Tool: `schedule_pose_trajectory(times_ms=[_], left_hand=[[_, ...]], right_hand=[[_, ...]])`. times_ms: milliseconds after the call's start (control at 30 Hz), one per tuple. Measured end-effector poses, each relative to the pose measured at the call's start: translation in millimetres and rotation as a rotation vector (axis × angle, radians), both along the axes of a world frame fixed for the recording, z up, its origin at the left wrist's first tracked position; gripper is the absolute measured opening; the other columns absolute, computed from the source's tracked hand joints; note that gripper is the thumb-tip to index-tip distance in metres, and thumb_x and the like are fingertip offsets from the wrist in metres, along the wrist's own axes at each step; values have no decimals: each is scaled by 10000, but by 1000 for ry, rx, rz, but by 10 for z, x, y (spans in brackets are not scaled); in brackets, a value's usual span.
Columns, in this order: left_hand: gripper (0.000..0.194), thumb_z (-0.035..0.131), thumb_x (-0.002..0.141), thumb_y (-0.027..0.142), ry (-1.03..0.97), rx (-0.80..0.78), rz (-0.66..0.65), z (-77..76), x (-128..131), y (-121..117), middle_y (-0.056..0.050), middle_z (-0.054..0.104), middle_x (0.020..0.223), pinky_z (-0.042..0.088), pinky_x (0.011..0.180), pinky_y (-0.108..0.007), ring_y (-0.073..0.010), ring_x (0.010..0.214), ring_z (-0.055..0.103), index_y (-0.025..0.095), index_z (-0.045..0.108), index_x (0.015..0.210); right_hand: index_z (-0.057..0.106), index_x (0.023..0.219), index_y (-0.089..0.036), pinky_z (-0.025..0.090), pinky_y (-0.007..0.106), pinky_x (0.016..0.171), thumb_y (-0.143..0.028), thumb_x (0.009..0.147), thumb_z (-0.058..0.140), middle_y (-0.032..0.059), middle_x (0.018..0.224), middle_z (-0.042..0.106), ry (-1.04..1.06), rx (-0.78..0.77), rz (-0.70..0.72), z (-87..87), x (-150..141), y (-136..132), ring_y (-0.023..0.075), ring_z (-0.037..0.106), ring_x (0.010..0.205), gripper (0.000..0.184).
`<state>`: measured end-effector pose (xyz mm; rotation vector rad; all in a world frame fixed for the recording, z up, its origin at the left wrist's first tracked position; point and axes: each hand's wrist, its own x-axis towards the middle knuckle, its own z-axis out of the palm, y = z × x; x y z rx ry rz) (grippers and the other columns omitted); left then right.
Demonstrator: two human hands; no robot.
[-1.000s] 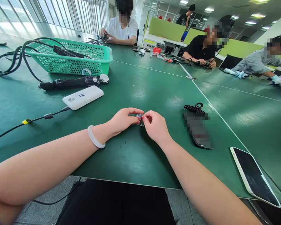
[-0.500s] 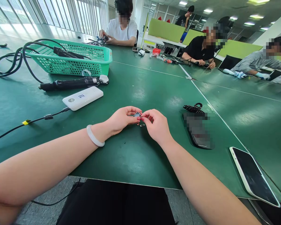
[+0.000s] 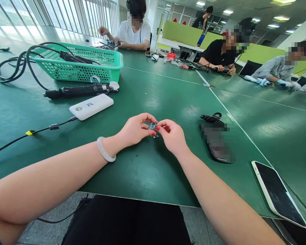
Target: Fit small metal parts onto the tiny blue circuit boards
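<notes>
Most of the view is filled by a green table (image 3: 132, 177), at whose far side three people are seated: one in a white shirt (image 3: 134, 35), one in a black shirt (image 3: 211, 52) and one in grey sleeves (image 3: 271, 67), by whom gloves are worn. At the left, a mint-green basket (image 3: 86, 73) is set down, with black cable looped over its rim. Just in front of it a long black tool (image 3: 76, 91) is laid, and nearer still a white power bank (image 3: 91, 107), into which a cable (image 3: 40, 130) is plugged. By the right table edge a phone (image 3: 279, 192) is placed screen up; farther in, a dark flat object (image 3: 216, 144), partly blurred, is found beside a black claw clip (image 3: 213, 118). At the centre, a small circuit board (image 3: 152, 126) is held just above the table, between the two hands. It is pinched between the thumb and fingers of the left hand (image 3: 134, 130), above whose wrist a pale bangle (image 3: 105, 149) is worn. The fingertips of the right hand (image 3: 173, 136) are drawn in at the board's right edge; whether anything is gripped by them cannot be told. Just below the board, a tiny pale-edged piece (image 3: 155, 136) is seen
</notes>
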<state>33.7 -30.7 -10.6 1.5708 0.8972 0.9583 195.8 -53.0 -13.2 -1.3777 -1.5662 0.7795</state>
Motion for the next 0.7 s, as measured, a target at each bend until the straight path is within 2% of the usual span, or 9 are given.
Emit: schedule_pose_trajectory(times_ms=[333, 533, 700], left_hand=[[233, 648, 715, 149, 41, 29, 15, 32, 27, -45, -40, 677, 897, 521, 760, -334, -159, 755, 663, 187, 583, 936], [188, 623, 757, 198, 29, 62, 21, 9, 20, -35, -68, 672, 972, 516, 755, -336, -156, 762, 654, 174, 601, 942], [207, 640, 746, 171, -11, 54, 12, -18, 9, 19, -81, 663, 981, 520, 800, -336, -179, 888, 648, 161, 592, 947]], right_hand=[[648, 742, -184, 446, 290, 632, -330, 752, 587, 23, 745, 649, 9, -10, -4, 1, -15, -7, 134, 536, 623, 158], [658, 755, -180, 437, 285, 620, -340, 750, 599, 26, 754, 652, 8, 7, -22, -1, -11, -14, 129, 528, 612, 170], [646, 747, -187, 433, 282, 609, -353, 738, 616, 17, 728, 641, 18, 4, -8, -4, -18, -27, 120, 508, 588, 169]])
